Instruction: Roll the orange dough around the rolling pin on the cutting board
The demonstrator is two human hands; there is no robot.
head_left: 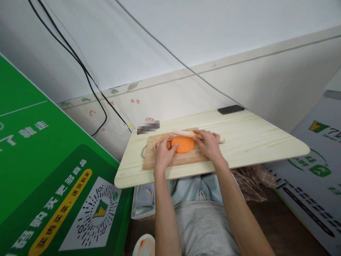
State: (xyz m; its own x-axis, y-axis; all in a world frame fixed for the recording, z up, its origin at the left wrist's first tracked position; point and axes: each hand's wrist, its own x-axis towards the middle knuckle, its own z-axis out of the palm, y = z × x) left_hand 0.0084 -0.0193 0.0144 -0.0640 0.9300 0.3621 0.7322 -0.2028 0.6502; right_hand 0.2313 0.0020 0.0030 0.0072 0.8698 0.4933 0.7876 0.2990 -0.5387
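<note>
A flat, oval sheet of orange dough (pixel 182 144) lies on a wooden cutting board (pixel 150 161). My left hand (pixel 163 151) is closed at the dough's left edge, with the thumb on top and the fingers curled beside it. Along the board's far side, just behind the dough, lies a pale wooden rolling pin (pixel 183 133). My right hand (pixel 209 144) bends over the pin's right part, its thumb side close to the dough's right edge. The undersides of the right fingers are hidden.
The board rests on a light wood table (pixel 261 138) against the wall. A black phone (pixel 231 109) lies at the back edge, and a blurred dark object (pixel 148 127) at the back left. Cables hang along the wall. A green printed panel (pixel 64 149) stands left, a white one (pixel 314 170) right.
</note>
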